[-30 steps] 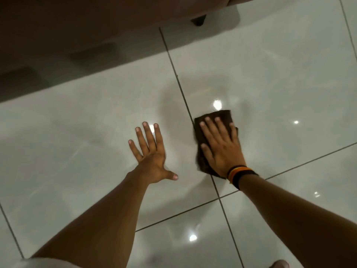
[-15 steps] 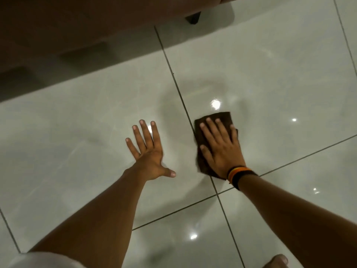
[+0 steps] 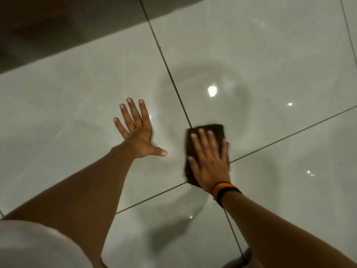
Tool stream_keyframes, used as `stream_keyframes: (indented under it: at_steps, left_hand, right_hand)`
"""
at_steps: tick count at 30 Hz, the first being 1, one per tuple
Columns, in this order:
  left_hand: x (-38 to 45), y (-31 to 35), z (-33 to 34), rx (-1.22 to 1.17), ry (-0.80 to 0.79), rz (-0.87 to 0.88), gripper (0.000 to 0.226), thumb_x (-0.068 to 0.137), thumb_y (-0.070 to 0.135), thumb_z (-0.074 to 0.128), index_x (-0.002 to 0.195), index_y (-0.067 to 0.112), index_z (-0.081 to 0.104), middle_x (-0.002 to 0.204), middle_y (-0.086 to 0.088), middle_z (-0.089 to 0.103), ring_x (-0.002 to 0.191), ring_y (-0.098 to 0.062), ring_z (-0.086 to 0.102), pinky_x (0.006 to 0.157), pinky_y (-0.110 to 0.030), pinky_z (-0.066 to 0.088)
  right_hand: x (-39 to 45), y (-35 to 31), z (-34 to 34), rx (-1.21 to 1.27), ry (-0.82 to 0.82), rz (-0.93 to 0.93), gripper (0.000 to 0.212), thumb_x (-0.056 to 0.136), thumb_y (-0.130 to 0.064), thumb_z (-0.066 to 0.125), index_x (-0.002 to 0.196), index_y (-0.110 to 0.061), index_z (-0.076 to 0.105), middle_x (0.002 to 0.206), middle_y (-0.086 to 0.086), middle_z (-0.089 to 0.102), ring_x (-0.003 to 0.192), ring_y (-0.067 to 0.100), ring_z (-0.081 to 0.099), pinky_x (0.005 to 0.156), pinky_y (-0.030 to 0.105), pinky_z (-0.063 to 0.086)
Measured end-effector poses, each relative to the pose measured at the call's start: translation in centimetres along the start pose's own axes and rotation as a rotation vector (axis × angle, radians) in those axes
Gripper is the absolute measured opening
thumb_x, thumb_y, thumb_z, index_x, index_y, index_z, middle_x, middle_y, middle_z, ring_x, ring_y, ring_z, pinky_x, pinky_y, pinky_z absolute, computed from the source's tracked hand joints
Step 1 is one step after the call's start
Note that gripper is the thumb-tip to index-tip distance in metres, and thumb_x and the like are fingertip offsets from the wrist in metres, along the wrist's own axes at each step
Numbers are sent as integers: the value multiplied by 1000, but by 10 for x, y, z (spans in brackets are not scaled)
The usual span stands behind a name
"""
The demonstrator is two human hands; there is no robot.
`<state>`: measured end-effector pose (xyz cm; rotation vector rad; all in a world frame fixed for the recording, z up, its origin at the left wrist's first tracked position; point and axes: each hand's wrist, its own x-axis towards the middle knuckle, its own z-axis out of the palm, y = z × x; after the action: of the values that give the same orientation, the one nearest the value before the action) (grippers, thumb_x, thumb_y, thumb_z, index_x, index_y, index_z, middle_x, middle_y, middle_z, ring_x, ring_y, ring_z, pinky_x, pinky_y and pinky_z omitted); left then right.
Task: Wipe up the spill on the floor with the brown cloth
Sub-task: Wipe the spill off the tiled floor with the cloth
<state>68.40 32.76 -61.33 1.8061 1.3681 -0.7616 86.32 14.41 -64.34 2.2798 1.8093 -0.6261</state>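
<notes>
The brown cloth (image 3: 213,130) lies flat on the glossy pale floor tiles, over the crossing of two grout lines. My right hand (image 3: 209,163) presses down on it with the fingers spread, covering most of it; orange and black bands circle that wrist. My left hand (image 3: 137,133) rests flat on the tile to the left of the cloth, fingers apart, holding nothing. Beyond the cloth a faint darker oval sheen (image 3: 228,78) shows on the tile, which looks like a wet film. Its edges are hard to make out.
Dark furniture (image 3: 48,22) casts a shadow over the far left of the floor. Bright ceiling-light reflections (image 3: 212,91) dot the tiles. A white sleeve (image 3: 34,246) fills the bottom left corner.
My right hand has slid the cloth toward me along the grout line, onto the tile crossing. The left hand stays planted in the same spot. The view has tilted down.
</notes>
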Motion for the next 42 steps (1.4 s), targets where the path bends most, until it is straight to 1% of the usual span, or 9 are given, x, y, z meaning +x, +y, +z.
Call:
stream_keyframes:
  at_steps: [8, 12, 17, 21, 26, 33, 36, 38, 42]
  left_hand:
    - [3, -2, 4, 8, 0, -11, 181, 47, 76, 88, 149, 9, -46, 155, -28, -50, 145, -50, -44, 115, -70, -21]
    - [4, -6, 5, -22, -16, 25, 180, 49, 73, 89, 147, 13, -50, 150, -24, -58, 140, -48, -52, 109, -66, -29]
    - [-1, -3, 1, -40, -21, 12, 176, 54, 70, 89, 149, 12, -47, 151, -24, -57, 141, -47, -51, 116, -68, -24]
    - [3, -8, 4, -34, -22, 27, 177, 54, 70, 90, 145, 15, -52, 145, -20, -64, 135, -45, -57, 113, -68, -27]
    - [11, -14, 14, -24, -3, 46, 179, 51, 72, 89, 144, 16, -52, 145, -19, -64, 136, -46, -57, 114, -72, -25]
    - [4, -12, 17, -9, 99, 48, 176, 52, 70, 90, 150, 17, -46, 153, -19, -57, 142, -44, -52, 114, -67, -27]
    - [-18, -6, 26, -2, 215, 61, 151, 71, 60, 85, 162, 18, -28, 166, -18, -40, 153, -42, -36, 122, -61, -18]
    - [-44, 3, 47, -21, 364, 103, 108, 92, 37, 74, 168, 15, 0, 176, -17, -4, 163, -39, -2, 131, -53, 5]
    - [-115, 39, 97, -468, 537, 1, 44, 105, 24, 52, 147, 11, 56, 140, -13, 64, 126, -35, 61, 108, -46, 49]
  right_hand:
    - [143, 21, -58, 186, 136, 508, 76, 97, -54, 23, 164, -24, 3, 173, 3, 1, 160, 26, -1, 117, 74, 2]
    - [192, -45, -65, 47, 159, 121, 73, 97, -51, 26, 164, -24, 10, 173, 2, 8, 160, 28, 6, 118, 73, 1]
    - [99, -19, -35, -135, 17, -404, 69, 101, -53, 32, 163, -26, 16, 172, 2, 15, 159, 27, 10, 117, 72, 14]
    - [85, 48, -42, -35, -23, -78, 73, 99, -58, 29, 163, -32, 6, 173, -3, 5, 160, 23, 3, 121, 70, 3]
    - [188, -7, -73, 239, 90, 445, 79, 96, -57, 24, 163, -25, -3, 173, 2, -8, 159, 28, -11, 116, 75, -3]
    - [131, -42, -58, 313, -72, 215, 80, 99, -61, 28, 162, -29, -10, 171, -4, -17, 158, 22, -18, 117, 68, -13]
    - [47, -41, -46, 461, -202, 394, 83, 99, -64, 27, 161, -28, -14, 170, -5, -22, 157, 19, -21, 120, 66, -9]
    - [3, -40, -43, 547, -281, 465, 83, 101, -61, 30, 162, -22, -10, 172, -1, -17, 159, 22, -15, 125, 62, 0]
    - [-32, -12, -60, 725, -85, 580, 60, 101, -43, 47, 151, -11, 43, 154, 13, 47, 141, 34, 45, 117, 48, 41]
